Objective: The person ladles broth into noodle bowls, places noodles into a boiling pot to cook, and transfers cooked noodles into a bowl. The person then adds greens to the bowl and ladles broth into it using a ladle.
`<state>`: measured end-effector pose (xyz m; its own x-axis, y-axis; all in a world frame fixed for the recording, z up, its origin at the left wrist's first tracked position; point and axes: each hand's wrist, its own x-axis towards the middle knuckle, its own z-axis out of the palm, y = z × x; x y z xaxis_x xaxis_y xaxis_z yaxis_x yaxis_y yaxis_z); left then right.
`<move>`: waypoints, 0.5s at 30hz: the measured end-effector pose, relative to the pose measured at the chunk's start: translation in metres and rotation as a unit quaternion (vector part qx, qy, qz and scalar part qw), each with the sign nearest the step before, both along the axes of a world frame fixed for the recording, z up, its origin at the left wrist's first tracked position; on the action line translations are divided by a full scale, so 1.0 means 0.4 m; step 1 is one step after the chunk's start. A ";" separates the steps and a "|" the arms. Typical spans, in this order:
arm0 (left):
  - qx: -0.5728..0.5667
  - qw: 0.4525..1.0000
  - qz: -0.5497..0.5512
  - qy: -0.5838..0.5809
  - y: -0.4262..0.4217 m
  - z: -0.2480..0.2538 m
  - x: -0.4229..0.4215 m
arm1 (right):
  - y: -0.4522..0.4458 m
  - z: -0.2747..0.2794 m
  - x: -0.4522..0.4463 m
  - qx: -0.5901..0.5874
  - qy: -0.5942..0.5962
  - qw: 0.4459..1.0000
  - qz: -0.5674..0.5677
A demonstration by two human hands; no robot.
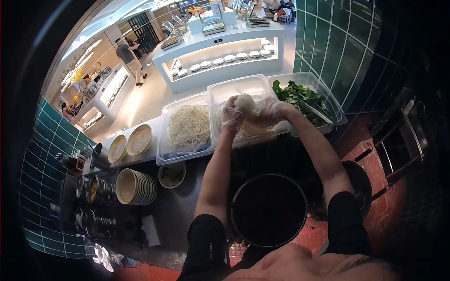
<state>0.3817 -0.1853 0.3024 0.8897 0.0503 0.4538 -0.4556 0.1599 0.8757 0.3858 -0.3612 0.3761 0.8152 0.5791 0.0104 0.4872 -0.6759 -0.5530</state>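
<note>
Both of my hands wear clear plastic gloves and meet over the middle clear plastic container (216, 93). Between them is a rounded white clump (245, 103), perhaps noodles; its exact kind is hard to make out. My left hand (232, 117) closes round its near left side, and my right hand (268, 112) grips it from the right. Pale food lies in the container below, partly covered by my hands. To the left, bean sprouts (190, 124) fill another clear container (161, 140). Leafy greens (300, 98) with metal tongs (318, 112) occupy the right container (335, 100).
Two bowls (139, 139) of pale food stand left on the ledge. Stacked bowls (136, 186), a single bowl (171, 175) and lidded jars (96, 189) sit on the dark counter. A large dark round pot (269, 210) is below my arms. Beyond, a person (126, 56) walks past a buffet counter (220, 56).
</note>
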 end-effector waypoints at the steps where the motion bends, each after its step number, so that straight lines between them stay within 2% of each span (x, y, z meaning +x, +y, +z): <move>1: 0.052 0.998 0.029 -0.036 0.005 -0.010 0.003 | 0.003 0.003 0.012 -0.028 0.003 1.000 -0.003; 3: 0.115 0.985 0.118 -0.052 0.009 -0.008 -0.003 | -0.001 0.054 -0.008 -0.240 -0.177 0.954 0.037; 4: 0.146 0.974 0.161 -0.061 0.007 0.006 -0.010 | -0.012 0.043 0.000 -0.170 -0.184 0.967 -0.039; 6: 0.260 0.950 0.172 -0.010 0.000 0.021 -0.031 | -0.041 0.037 0.024 -0.025 -0.197 0.961 -0.191; 8: 0.399 0.901 0.168 0.042 -0.009 0.026 -0.040 | -0.061 0.066 0.040 -0.006 -0.235 0.938 -0.253; 10: 0.555 0.814 0.147 0.091 -0.023 0.022 -0.033 | -0.077 0.093 0.052 0.048 -0.261 0.913 -0.310; 11: 0.566 0.814 0.099 0.081 -0.021 -0.003 -0.017 | -0.090 0.105 0.061 0.091 -0.270 0.898 -0.335; 13: 0.632 0.771 0.053 0.058 -0.029 -0.009 -0.013 | -0.129 0.109 0.089 0.216 -0.281 0.858 -0.371; 14: 0.664 0.746 0.031 0.046 -0.032 -0.009 -0.014 | -0.155 0.087 0.117 0.312 -0.269 0.841 -0.351; 15: 0.680 0.731 0.011 0.062 -0.036 0.027 -0.037 | -0.189 0.057 0.167 0.459 -0.222 0.818 -0.266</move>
